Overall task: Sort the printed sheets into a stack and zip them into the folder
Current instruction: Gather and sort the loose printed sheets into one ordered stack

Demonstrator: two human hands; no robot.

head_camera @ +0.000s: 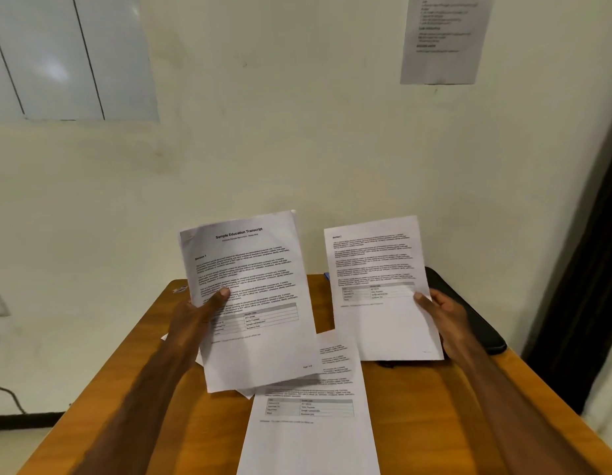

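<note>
My left hand (pixel 198 313) holds up a printed sheet headed "Sample Education Transcript" (pixel 253 296), thumb across its left edge, with at least one more sheet behind it. My right hand (pixel 445 317) pinches a second printed sheet (pixel 380 286) by its right edge and keeps it upright beside the first. A third printed sheet (pixel 308 430) lies flat on the wooden table (pixel 469 423) between my arms. The dark folder (pixel 483 323) lies at the table's back right, mostly hidden behind the right sheet and hand.
Corners of other sheets (pixel 181 341) stick out under my left hand. A wall rises just behind the table, with a printed notice (pixel 441 39) taped high right and a whiteboard (pixel 68 56) high left. A dark curtain (pixel 586 286) hangs at the right.
</note>
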